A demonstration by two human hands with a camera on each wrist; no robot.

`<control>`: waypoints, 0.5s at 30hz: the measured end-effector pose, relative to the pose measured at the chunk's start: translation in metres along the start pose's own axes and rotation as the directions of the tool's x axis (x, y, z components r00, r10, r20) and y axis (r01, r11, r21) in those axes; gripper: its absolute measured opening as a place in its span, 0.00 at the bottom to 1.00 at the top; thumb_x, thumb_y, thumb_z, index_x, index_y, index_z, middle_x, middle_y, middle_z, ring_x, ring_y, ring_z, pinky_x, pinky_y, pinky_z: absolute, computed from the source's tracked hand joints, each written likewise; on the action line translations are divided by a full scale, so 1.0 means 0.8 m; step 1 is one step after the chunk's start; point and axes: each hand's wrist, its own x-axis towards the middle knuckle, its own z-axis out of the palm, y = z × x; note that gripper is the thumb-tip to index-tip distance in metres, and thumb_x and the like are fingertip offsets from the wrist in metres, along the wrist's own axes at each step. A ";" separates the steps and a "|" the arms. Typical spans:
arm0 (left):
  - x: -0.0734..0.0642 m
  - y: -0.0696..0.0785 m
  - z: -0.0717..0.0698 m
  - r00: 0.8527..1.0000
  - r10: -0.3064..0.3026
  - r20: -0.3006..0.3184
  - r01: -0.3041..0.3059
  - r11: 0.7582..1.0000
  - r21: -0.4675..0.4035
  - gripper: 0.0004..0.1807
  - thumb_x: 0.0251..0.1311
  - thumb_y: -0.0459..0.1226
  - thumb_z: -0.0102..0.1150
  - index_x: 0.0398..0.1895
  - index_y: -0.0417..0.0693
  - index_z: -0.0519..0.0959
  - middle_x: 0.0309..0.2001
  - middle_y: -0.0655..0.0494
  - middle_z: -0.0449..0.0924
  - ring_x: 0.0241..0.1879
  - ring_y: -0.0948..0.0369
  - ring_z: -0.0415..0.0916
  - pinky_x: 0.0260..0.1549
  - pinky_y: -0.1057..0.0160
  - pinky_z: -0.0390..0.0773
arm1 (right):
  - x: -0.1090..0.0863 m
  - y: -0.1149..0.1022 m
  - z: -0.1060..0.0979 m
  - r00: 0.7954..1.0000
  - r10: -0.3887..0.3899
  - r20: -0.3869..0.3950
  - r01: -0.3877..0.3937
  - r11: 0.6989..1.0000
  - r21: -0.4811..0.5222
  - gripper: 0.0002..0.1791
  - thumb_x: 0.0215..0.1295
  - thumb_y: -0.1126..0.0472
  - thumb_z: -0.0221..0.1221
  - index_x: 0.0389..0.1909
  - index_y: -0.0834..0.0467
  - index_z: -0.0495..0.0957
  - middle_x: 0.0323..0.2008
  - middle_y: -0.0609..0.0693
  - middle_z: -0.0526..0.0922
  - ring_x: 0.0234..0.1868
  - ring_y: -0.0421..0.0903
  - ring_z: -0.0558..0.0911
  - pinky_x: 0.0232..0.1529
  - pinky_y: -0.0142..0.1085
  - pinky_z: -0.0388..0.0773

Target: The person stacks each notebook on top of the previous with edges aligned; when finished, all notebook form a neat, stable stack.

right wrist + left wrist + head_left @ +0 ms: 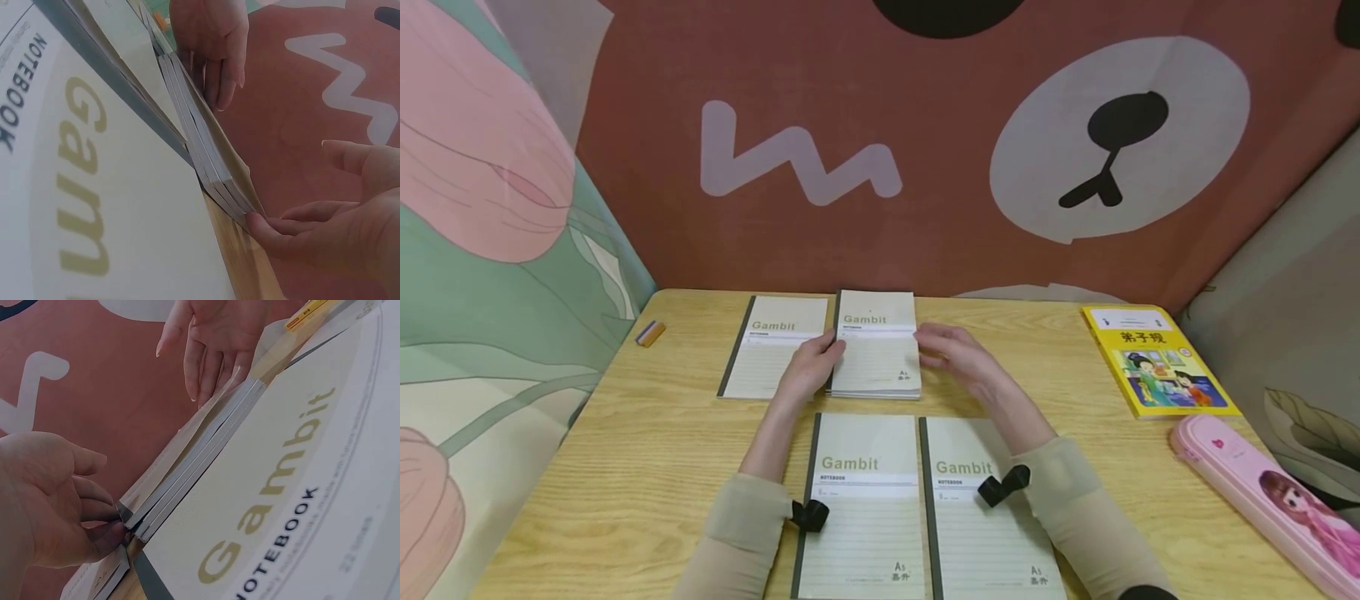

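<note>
A small stack of Gambit notebooks (877, 354) lies near the table's back edge, its covers cream with dark spines. At the stack's left, spine side, my left hand (810, 364) touches the edge with its fingertips. On the opposite side, my right hand (958, 354) has its fingertips against the right edge; the right wrist view shows that hand (350, 219) touching the stack's corner (219, 181). Both hands have loosely extended fingers and neither wraps round the stack. The top cover lifts slightly in the wrist views. A single notebook (775, 350) lies left of the stack, partly behind my left hand.
Two more notebooks lie side by side nearer me, a left one (865, 525) and a right one (977, 533), under my forearms. At the right are a yellow book (1157, 358) and a pink pencil case (1240, 475). A small eraser-like block (651, 333) sits far left.
</note>
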 end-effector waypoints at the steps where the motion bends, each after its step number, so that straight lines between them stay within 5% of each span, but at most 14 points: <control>1: 0.000 0.001 0.000 1.000 0.002 0.000 -0.002 1.000 0.005 0.34 0.79 0.48 0.45 0.80 0.41 0.58 0.82 0.47 0.56 0.83 0.50 0.49 0.82 0.50 0.52 | 0.000 0.000 0.000 1.000 0.000 0.002 0.000 1.000 -0.002 0.37 0.77 0.60 0.54 0.79 0.71 0.52 0.81 0.64 0.51 0.80 0.60 0.61 0.80 0.52 0.62; 15: 0.000 0.001 0.001 1.000 0.011 -0.004 -0.011 0.997 0.078 0.34 0.79 0.49 0.44 0.80 0.42 0.58 0.81 0.47 0.57 0.82 0.49 0.51 0.81 0.49 0.55 | -0.004 -0.003 0.001 1.000 -0.009 -0.002 0.009 0.998 -0.061 0.31 0.78 0.63 0.51 0.75 0.73 0.59 0.80 0.65 0.54 0.78 0.61 0.62 0.79 0.56 0.62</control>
